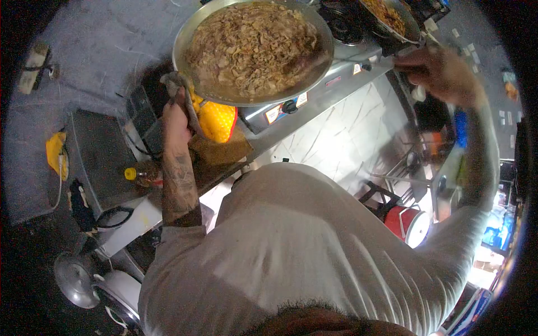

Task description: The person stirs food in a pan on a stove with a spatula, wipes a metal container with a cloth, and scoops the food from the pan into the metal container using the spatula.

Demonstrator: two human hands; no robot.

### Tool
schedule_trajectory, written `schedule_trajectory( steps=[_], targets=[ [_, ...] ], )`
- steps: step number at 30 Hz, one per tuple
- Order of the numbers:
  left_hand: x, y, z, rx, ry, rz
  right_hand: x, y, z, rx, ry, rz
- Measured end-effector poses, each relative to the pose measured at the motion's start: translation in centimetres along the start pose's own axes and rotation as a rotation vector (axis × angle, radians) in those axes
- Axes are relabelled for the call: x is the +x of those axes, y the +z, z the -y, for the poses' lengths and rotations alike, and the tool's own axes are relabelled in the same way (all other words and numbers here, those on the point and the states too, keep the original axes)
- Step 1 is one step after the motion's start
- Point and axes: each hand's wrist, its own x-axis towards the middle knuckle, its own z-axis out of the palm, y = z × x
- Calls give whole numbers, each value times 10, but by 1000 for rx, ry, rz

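A wide metal pan (180, 70) full of cooked, shredded-looking meat (252, 47) sits on the stove. At its lower left edge, my left hand (177, 120) is closed on a yellow dotted pot holder (217, 122) with a red border and a greyish side, pressed against the rim. My right hand (440, 73) is raised to the right of the pan, blurred by motion, with its fingers curled. A thin handle (358, 60) runs from the pan's right side towards those fingers; its far end is hidden or blurred in the meat.
A second pan (412, 32) with reddish-brown food stands at the upper right beside a black burner (346, 28). The stove front (314, 92) carries knobs. A yellow-capped bottle (143, 176) is at the left, a metal lid (75, 280) lower left, and a red pot (398, 218) lower right.
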Motion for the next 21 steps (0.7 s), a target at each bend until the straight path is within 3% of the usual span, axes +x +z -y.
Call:
schedule_trajectory(
  steps=[2,5,7,12,15,21],
  targets=[
    [-3,-1,9,9,-10,-24,-4,25,2,-16,-296,-46],
    [-11,-7,0,-57,87,-57,6,80,35,202,-322,-75],
    [-23,5,8,-29,56,-92,6,127,48,307,-164,-95],
    [-26,14,14,-31,84,-98,24,218,88,794,-228,-550],
    [-35,24,8,-43,59,-142,40,204,105,686,-187,-598],
    [-28,18,10,-24,114,-101,106,149,110,249,-110,-429]
  ],
)
